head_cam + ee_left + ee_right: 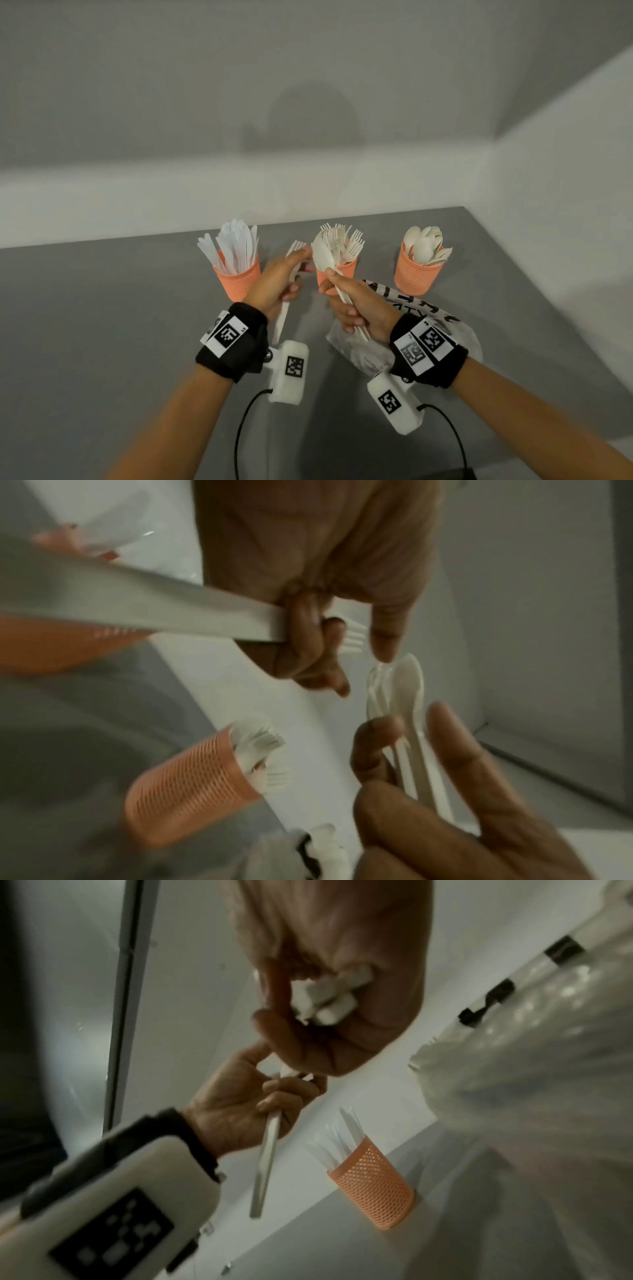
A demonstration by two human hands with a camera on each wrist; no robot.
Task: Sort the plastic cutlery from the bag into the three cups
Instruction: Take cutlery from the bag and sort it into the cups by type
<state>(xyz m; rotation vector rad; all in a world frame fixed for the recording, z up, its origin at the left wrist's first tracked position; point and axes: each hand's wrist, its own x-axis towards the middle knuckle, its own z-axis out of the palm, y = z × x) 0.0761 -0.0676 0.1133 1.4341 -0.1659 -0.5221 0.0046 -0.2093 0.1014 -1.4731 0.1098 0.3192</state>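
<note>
Three orange mesh cups stand in a row on the grey table. The left cup holds knives, the middle cup forks, the right cup spoons. My left hand grips a single white fork by its handle, between the left and middle cups. My right hand holds a small bunch of white spoons upright in front of the middle cup. In the left wrist view the fork shows past my curled fingers, close to the spoons. The clear printed bag lies under my right wrist.
The table's far edge meets a white wall just behind the cups. Its right edge runs diagonally past the spoon cup. Black cables trail from both wrist cameras toward the near edge. A dark object sits at the bottom.
</note>
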